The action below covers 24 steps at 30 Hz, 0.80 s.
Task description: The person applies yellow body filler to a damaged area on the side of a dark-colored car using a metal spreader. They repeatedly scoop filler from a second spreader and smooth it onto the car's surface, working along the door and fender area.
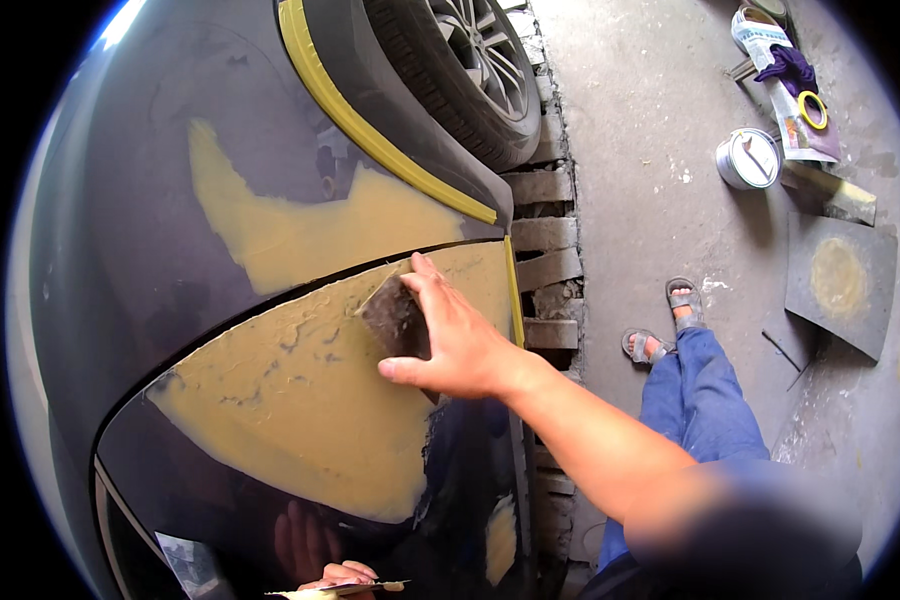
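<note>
The dark, flat spreader (400, 322) is lying against the upper right part of the wide putty patch (290, 420), the landmark for all else here. Its visible long edge is slanting from upper left down to lower right, one corner pointing toward the patch's left side. The right hand (457, 338) is grasping it, thumb below and fingers above; the hand is covering its right side, so the full outline is staying hidden.

Below the patch, the left hand (342, 575) is clasping a thin, putty-smeared plate (355, 588), seen nearly edge-on; the lower frame edge is cutting off hand and plate, so the plate's whole shape is hard to make out.

The patch itself is showing matte tan paste, smooth toward its lower part and ridged and pitted higher up, on a glossy dark car panel (220, 480). Above it, across a curved seam, a smoother second patch (310, 240) is spreading beside yellow tape (360, 115) and a rubber-tyred spoked wheel (480, 60). Far right of it, a round white can (748, 160) is standing on the concrete floor (640, 150). A blurred, dark form is filling the lower right.
</note>
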### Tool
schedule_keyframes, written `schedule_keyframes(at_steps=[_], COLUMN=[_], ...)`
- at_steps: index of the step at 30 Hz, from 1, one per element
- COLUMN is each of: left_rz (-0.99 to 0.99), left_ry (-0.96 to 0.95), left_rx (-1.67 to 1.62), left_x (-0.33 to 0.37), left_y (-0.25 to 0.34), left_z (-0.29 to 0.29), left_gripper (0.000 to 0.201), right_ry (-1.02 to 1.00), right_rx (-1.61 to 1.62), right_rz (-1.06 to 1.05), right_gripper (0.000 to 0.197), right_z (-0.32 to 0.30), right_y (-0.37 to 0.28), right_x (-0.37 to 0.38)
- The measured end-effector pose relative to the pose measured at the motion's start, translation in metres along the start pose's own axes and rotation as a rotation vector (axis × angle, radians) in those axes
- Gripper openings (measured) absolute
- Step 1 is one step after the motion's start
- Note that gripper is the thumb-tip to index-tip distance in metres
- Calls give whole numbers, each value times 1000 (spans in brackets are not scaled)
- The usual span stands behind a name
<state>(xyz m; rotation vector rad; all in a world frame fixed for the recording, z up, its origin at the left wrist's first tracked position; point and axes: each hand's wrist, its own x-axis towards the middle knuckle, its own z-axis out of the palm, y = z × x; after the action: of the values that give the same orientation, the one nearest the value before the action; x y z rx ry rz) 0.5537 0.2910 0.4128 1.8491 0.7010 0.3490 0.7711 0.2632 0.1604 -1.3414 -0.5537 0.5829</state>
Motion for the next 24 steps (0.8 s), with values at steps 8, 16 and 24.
schedule_keyframes(at_steps=[8, 16, 24], left_rz=[11, -11, 15], left_ry=[35, -11, -36], left_rx=[-9, -8, -20], left_x=[-2, -5, -3], left_y=[-3, -4, -4], left_z=[-1, -9, -8], left_gripper=[92, 93, 91], right_ry=[5, -7, 64], right_rx=[-39, -47, -93], right_rz=[-378, -424, -275], right_gripper=[91, 88, 89], right_z=[-5, -2, -5], right_y=[-28, -32, -6], right_x=[-6, -2, 3])
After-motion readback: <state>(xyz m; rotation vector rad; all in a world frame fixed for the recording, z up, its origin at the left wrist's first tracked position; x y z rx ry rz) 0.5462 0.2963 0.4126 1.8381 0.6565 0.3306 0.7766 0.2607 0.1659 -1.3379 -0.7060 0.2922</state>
